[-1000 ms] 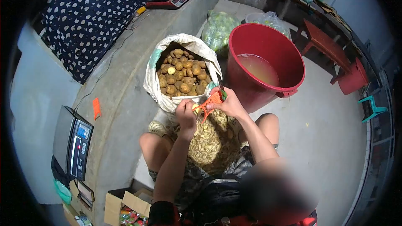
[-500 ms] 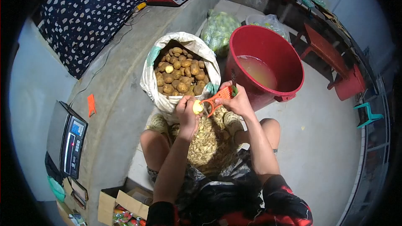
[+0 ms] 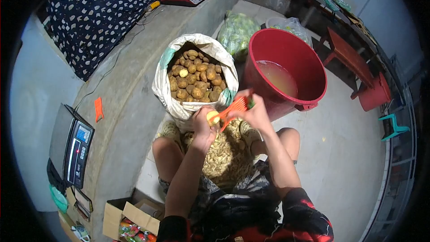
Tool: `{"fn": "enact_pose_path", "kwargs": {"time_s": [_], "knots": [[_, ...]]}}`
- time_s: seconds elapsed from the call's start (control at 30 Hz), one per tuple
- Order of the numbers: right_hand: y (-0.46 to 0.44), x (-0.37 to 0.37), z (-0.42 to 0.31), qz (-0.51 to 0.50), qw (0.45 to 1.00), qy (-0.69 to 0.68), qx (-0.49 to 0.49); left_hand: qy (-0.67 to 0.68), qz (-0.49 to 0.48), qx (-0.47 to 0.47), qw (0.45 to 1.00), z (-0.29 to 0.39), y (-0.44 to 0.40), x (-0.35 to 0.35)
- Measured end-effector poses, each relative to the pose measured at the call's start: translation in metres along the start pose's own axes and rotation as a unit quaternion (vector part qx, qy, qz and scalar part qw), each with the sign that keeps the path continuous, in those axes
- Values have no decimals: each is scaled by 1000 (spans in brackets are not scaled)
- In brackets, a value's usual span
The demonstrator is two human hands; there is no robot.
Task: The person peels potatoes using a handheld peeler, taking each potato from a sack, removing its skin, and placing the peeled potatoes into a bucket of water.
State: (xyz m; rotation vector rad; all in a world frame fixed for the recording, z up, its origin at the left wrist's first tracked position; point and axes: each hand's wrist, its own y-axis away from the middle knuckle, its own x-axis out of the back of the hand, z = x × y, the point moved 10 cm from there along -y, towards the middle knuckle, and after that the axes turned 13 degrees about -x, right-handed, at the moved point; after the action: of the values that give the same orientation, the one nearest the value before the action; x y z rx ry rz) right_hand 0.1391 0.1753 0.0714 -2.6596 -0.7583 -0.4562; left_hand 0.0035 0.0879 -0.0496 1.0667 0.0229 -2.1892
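Note:
My left hand (image 3: 204, 123) is closed round a potato (image 3: 213, 117), whose yellow peeled flesh shows toward the right. In my right hand (image 3: 256, 114) is an orange peeler (image 3: 234, 109), its head against or very close to the potato; contact is hard to make out. Below both hands a heap of peelings (image 3: 224, 154) lies on the floor between my feet. Just beyond them stands a white sack (image 3: 161, 85) full of brown potatoes (image 3: 197, 75), with one pale peeled one among them.
Right of the sack stands a large red bucket (image 3: 286, 47) with cloudy water in it. Behind is a plastic bag of green produce (image 3: 238, 33). A concrete ledge (image 3: 123, 76) on the left carries scales (image 3: 78, 152) and another orange peeler (image 3: 98, 109). An open cardboard box (image 3: 114, 222) sits lower left.
The peeler has tilted and shifted slightly in my right hand, over the potato. More of the potato's yellow side faces up now. The whole view has moved a little.

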Motion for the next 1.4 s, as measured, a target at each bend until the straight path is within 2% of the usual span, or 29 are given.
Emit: {"fn": "enact_pose_path", "kwargs": {"time_s": [0.07, 0.13, 0.2, 0.27, 0.33, 0.4, 0.5, 0.53, 0.6, 0.63, 0.67, 0.7, 0.73, 0.77, 0.87, 0.93, 1.0, 1.07, 1.1, 1.2, 1.27, 1.33, 1.4], "knots": [[-5, -4, 14, -2, 1000, 14, -3, -24, -1, -7, 1000, -4, -1, 1], [-16, 33, 53, 105, 978, -123, -134, -22, 3, 1, 1000, -7, 4, 12], [-11, 34, 46, 104, 976, -146, -127, -8, -9, -1, 1000, -3, -2, 7], [0, -1, 7, -4, 999, -32, -43, -21, 2, -16, 1000, -2, -6, 4], [-5, -1, 11, 4, 999, 7, -38, -50, 30, -39, 998, 0, -5, 4], [-16, 30, 44, 98, 978, -129, -131, -52, 8, -32, 998, 3, 0, 6], [-8, 7, 27, -8, 990, -99, -100, -95, 4, -107, 990, 12, -6, 7], [-5, -3, 17, -36, 993, -70, -85, -95, 3, -106, 990, 6, -11, 8], [-15, 19, 33, 51, 991, -78, -101, -151, -33, -234, 960, 20, -11, 2], [-16, 28, 50, 66, 983, -111, -129, -98, -25, -193, 976, 17, -9, 1], [-20, 38, 64, 81, 975, -145, -150, -97, -27, -197, 975, 26, -5, -4], [-19, 40, 50, 83, 984, -101, -120, -48, -18, -111, 993, 18, -3, -4], [-17, 29, 49, 41, 981, -124, -141, 3, -8, -22, 1000, 6, 2, -2], [-14, 23, 39, 32, 984, -127, -124, 74, -63, 33, 995, -15, -7, 2], [-4, 7, 30, 10, 983, -138, -120, 71, -46, 72, 994, -14, -2, -9], [-2, -3, 23, -12, 993, -72, -89, 52, -51, 68, 995, -14, -1, -10], [-10, 19, 39, 91, 990, -56, -88, 42, 8, 81, 996, -18, 1, 3], [-13, 44, 49, 160, 981, -78, -78, 57, -35, 66, 996, -13, -1, -4], [-12, 43, 48, 141, 974, -145, -99, 90, -42, 82, 992, -13, 1, -9], [-8, 30, 32, 82, 979, -164, -85, 132, -51, 114, 983, -16, 3, -12], [-2, 24, 34, 70, 982, -144, -95, 132, -61, 125, 981, -17, 5, -16], [1, 4, 21, 11, 997, -34, -68, 106, -75, 125, 984, -21, 2, -11], [-3, 28, 31, 137, 989, -32, -55, 79, -90, 127, 985, -24, 4, -9]]}}
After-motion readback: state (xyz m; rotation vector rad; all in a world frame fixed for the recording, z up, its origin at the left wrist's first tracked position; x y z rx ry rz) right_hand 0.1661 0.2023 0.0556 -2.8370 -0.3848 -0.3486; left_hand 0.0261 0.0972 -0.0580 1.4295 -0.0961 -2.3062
